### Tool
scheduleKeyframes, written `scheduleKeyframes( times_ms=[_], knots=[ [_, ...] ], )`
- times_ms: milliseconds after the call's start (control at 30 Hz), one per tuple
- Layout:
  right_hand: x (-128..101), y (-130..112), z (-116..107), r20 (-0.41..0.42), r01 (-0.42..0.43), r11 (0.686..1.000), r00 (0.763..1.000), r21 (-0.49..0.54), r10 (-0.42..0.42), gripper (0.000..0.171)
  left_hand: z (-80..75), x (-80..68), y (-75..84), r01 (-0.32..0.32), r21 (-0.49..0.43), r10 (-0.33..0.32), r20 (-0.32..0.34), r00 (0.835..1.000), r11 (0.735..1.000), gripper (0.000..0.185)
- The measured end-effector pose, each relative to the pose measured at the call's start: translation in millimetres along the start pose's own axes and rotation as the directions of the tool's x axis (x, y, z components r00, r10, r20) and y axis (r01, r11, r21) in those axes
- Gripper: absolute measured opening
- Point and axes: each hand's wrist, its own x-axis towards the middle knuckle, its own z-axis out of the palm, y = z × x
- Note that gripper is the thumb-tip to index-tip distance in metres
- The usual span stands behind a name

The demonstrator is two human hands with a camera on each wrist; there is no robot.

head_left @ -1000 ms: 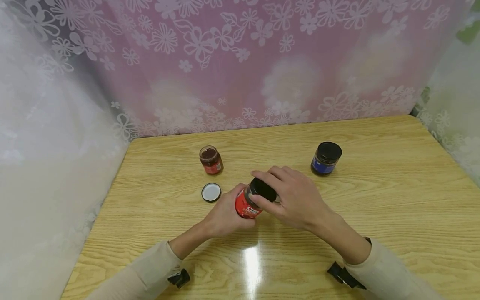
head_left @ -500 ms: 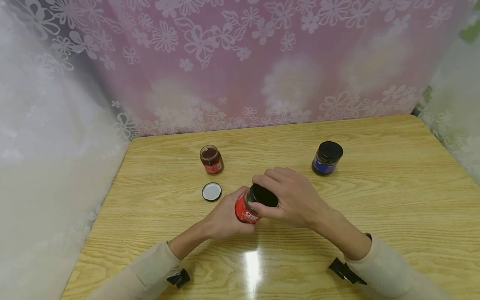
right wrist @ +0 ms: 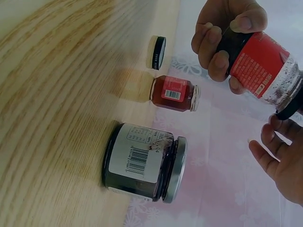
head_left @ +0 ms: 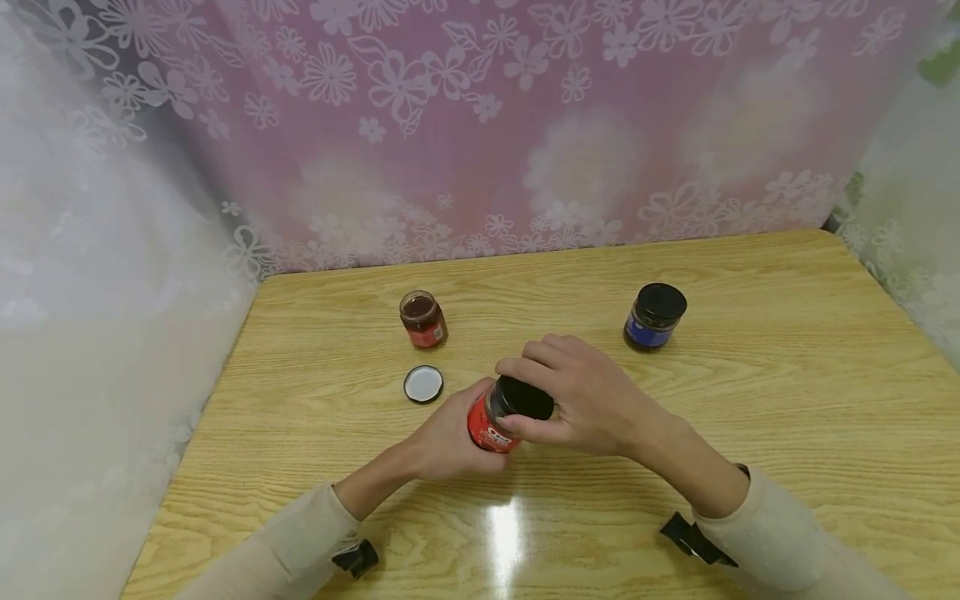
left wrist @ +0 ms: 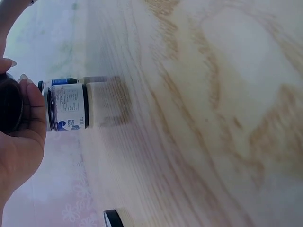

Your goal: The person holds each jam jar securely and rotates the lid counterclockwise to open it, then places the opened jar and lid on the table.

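Observation:
In the head view, my left hand (head_left: 453, 437) grips a red-labelled glass jar (head_left: 495, 427) around its body, tilted and raised off the table. My right hand (head_left: 588, 400) holds the jar's black lid (head_left: 525, 398) from above, thumb on the near side and fingers on the far side. The right wrist view shows the red label (right wrist: 259, 65) and the lid (right wrist: 293, 105) at the jar's mouth, with fingertips of my right hand (right wrist: 284, 156) against its edge. Only the jar's dark base (left wrist: 10, 104) shows in the left wrist view.
An open jar of dark red contents (head_left: 423, 321) stands at the back left, with a loose lid (head_left: 423, 384), white inside up, in front of it. A blue-labelled jar with a black lid (head_left: 655, 317) stands at the back right of the wooden table (head_left: 750, 400).
The red-labelled jar has come slightly nearer to me, its lid tipped more toward me. My right hand's fingers have shifted a little around the lid. Things on the table stay put.

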Motion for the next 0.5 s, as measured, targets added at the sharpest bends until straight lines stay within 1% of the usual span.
scheduleKeyframes(
  times_ms=[100,300,500],
  knots=[
    [0,0,-1,0.015,0.001,1.000,1.000,-0.004,-0.001,0.056,-0.9,-0.9,-0.7,-0.004,0.011,0.004,0.000,1.000,1.000,0.059],
    [-1,0,-4,0.064,-0.010,1.000,0.998,0.004,0.010,0.052,-2.8,-1.6,-3.0,-0.034,0.023,0.034,0.018,0.999,0.999,0.060],
    [0,-1,-11,0.129,-0.024,1.000,0.991,0.003,0.023,0.053,-3.5,-1.7,-4.2,-0.013,0.003,0.013,0.035,0.999,1.000,0.063]
  ],
)
